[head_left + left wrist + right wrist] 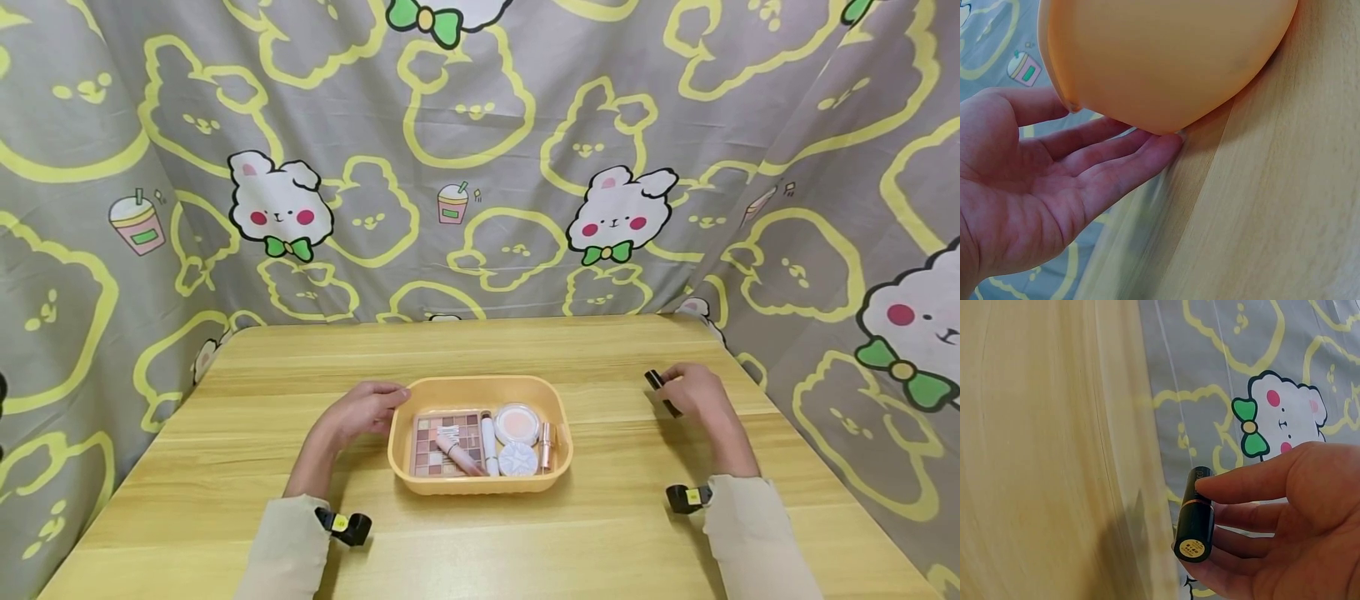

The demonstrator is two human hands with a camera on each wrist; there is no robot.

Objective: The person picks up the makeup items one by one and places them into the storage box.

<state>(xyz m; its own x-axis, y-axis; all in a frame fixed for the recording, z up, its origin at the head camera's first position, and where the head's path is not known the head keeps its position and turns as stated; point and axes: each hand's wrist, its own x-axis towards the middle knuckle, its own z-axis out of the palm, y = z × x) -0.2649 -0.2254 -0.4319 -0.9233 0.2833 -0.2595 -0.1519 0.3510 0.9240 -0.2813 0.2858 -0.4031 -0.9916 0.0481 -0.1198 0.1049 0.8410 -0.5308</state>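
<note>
My left hand [369, 408] holds the left end of a yellow-orange plastic basket [480, 485], thumb at the rim and fingers along the outer wall [1166, 69]. Inside the basket lie an eyeshadow palette [423, 446], a pinkish tube [459, 454] across it, a slim white tube [490, 446], a round compact with a clear lid [517, 424], a white patterned round compact [518, 458] and a rose-gold lipstick [547, 448]. Over at the right, my right hand [697, 392] pinches a black lipstick tube [1196, 519] with a thin gold band and a pale label on its end.
The basket stands on a light wood-grain table [600, 542]. A grey curtain with yellow outlines and white rabbits [480, 125] surrounds the table's back and sides. A small black camera sits at each wrist, the left [348, 527] and the right [684, 498].
</note>
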